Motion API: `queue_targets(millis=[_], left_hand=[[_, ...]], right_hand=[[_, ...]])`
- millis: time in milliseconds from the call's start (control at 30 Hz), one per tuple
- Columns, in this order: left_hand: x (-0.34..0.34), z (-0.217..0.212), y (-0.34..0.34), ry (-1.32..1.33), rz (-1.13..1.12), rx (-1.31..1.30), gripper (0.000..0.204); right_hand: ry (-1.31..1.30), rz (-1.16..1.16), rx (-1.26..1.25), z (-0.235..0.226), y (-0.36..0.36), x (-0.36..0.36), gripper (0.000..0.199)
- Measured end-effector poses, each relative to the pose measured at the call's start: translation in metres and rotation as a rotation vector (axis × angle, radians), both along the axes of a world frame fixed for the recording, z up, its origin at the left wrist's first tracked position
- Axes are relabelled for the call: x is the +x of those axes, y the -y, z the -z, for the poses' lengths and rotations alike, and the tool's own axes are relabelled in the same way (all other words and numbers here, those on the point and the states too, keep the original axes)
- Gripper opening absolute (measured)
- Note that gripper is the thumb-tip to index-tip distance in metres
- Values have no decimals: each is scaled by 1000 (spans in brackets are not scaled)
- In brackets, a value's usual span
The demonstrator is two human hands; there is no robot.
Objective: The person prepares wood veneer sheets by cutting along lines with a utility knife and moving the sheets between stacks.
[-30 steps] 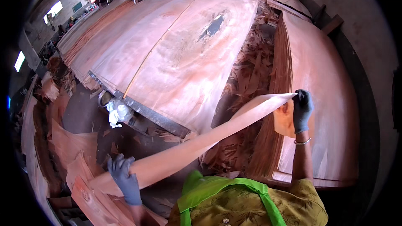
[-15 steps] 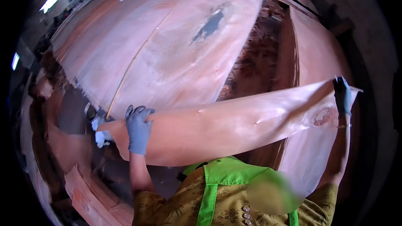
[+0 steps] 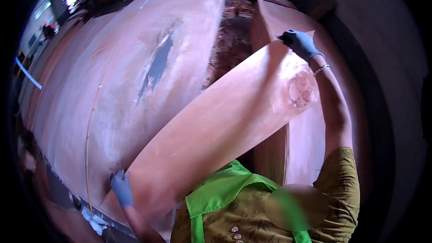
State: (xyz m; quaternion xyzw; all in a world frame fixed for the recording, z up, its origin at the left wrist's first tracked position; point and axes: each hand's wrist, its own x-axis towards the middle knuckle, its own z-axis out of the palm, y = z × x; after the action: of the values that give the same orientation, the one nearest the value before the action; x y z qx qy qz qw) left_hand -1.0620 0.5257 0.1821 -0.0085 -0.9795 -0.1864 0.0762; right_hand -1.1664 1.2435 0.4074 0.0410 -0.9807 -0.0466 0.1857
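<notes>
Fingers (image 3: pixel 118 181) of our left hand (image 3: pixel 122 190) pinched the near corner of a long veneer strip (image 3: pixel 225 130), low over the big veneer-covered surface (image 3: pixel 112 85); our right hand (image 3: pixel 300 42) gripped the far end, raised above the side stack (image 3: pixel 310 135). The strip hung slanted between both gloves. To lay it well, we judged both ends should drop evenly, edge aligned to the sheet below, avoiding a crack at the knot (image 3: pixel 300 90). Our right fingertips were hidden behind the strip; the strip's underside was unseen.

Wide table (image 3: pixel 67 184) spanning nine to twelve o'clock, covered by veneer sheet (image 3: pixel 135 72) with grey patch (image 3: pixel 157 63).
</notes>
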Motion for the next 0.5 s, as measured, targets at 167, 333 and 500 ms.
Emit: queue_targets(millis=[167, 333, 500], left_hand=[[-73, 15, -33, 7, -180, 4, 16], [-79, 14, -66, 99, -284, -304, 22], [-51, -8, -100, 116, -368, -251, 19]], right_hand=[[-31, -78, -150, 13, -40, -168, 8], [14, -91, -213, 38, -77, -285, 11], [-40, -184, -144, 69, -139, -320, 21]])
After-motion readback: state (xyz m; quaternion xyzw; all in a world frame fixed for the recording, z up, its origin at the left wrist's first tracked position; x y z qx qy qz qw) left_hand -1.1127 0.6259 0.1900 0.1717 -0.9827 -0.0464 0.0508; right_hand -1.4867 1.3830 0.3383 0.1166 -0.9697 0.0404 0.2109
